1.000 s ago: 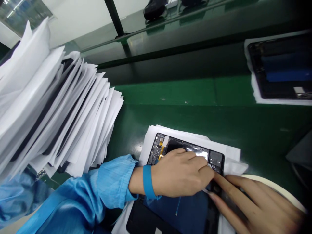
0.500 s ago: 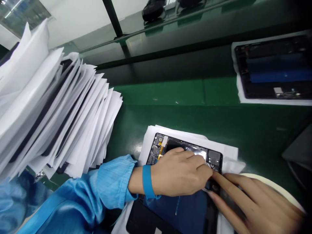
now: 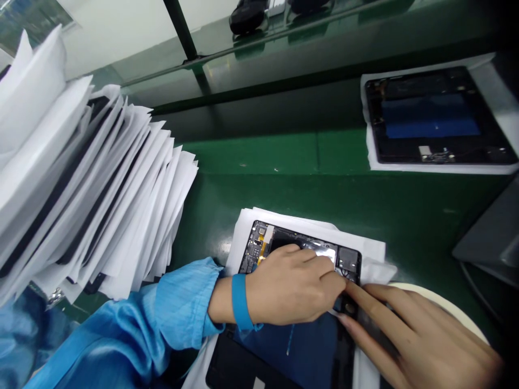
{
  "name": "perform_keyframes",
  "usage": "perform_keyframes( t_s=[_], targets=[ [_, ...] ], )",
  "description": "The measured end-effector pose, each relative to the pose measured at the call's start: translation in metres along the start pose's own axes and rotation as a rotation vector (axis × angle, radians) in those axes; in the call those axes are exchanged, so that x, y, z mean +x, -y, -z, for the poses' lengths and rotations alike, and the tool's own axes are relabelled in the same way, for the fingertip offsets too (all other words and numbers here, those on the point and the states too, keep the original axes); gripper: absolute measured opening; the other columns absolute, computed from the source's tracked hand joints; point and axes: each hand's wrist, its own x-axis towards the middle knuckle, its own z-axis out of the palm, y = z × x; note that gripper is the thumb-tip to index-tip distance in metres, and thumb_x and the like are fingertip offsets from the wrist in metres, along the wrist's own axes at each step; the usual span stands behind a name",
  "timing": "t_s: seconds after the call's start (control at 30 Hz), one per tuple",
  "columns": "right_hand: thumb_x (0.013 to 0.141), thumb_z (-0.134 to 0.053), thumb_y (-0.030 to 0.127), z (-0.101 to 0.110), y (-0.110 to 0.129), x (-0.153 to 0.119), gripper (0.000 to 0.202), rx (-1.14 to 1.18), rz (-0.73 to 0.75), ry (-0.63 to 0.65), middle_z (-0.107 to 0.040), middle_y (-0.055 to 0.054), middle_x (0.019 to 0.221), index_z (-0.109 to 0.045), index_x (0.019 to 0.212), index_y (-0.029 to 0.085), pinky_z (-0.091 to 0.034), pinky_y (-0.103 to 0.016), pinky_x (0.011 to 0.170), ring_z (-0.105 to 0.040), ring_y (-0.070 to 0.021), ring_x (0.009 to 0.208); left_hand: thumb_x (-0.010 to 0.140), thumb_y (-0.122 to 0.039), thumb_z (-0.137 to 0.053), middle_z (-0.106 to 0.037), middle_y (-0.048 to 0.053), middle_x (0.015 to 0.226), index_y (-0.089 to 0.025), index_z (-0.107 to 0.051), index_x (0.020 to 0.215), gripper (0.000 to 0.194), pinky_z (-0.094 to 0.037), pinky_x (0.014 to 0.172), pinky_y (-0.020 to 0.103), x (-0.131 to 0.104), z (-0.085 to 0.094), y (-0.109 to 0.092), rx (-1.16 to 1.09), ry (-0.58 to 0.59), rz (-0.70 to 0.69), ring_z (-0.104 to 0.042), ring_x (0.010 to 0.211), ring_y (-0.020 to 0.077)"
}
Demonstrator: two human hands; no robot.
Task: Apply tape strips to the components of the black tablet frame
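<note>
An opened tablet (image 3: 259, 346) with bare circuit boards and a dark blue panel lies tilted on white sheets (image 3: 373, 249). Across it rests my left hand (image 3: 290, 286), its fingers curled closed near the tablet's right edge; whatever they grip is hidden beneath. My right hand (image 3: 421, 329) comes in from the right. Its index fingertip meets my left fingers, and its thumb is at a small pale strip (image 3: 335, 313) by the edge. The fingers look pinched together around something too small to name. A blue wristband (image 3: 241, 302) circles my left wrist.
At left leans a tall stack of white sleeves (image 3: 121, 200) with dark flat panels between them. Another opened tablet (image 3: 433, 116) lies on white wrapping at the back right. A cream ring (image 3: 441, 305) sits partly under my right hand. A grey object (image 3: 490, 237) with a cable stands at right.
The view has shifted slightly to the right, showing more of the back tablet. Both hands keep the same hold at the tablet's edge.
</note>
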Motion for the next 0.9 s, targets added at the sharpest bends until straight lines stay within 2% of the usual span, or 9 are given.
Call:
perform_keyframes(
  t_s=[0.3, 0.67, 0.9],
  targets=[
    [0.099, -0.052, 0.037, -0.001, -0.002, -0.001, 0.034, 0.005, 0.010, -0.003, -0.068, -0.008, 0.104, -0.063, 0.125, 0.018, -0.047, -0.037, 0.079, -0.063, -0.0230, 0.090, 0.097, -0.025, -0.052, -0.057, 0.001, 0.078, -0.017, -0.061, 0.086, 0.016, -0.037, 0.062, 0.034, 0.000, -0.001, 0.000, -0.006, -0.058, 0.002, -0.055, 0.071, 0.0172],
    [0.100, -0.052, 0.036, -0.001, 0.000, 0.004, 0.031, 0.013, 0.025, -0.018, -0.068, -0.007, 0.103, -0.064, 0.122, 0.019, -0.047, -0.037, 0.078, -0.063, -0.0221, 0.089, 0.098, -0.027, -0.050, -0.058, 0.002, 0.080, -0.017, -0.063, 0.090, 0.018, -0.036, 0.062, 0.033, -0.001, -0.002, 0.000, -0.021, -0.023, 0.008, -0.056, 0.073, 0.0177],
    [0.101, -0.050, 0.034, 0.010, 0.006, 0.016, 0.028, -0.037, 0.010, -0.008, -0.066, -0.007, 0.099, -0.063, 0.119, 0.016, -0.047, -0.034, 0.077, -0.060, -0.0198, 0.086, 0.100, -0.023, -0.048, -0.061, 0.002, 0.080, -0.017, -0.061, 0.087, 0.019, -0.038, 0.065, 0.033, 0.002, 0.001, 0.001, -0.017, -0.052, 0.015, -0.057, 0.074, 0.0179]
  ],
)
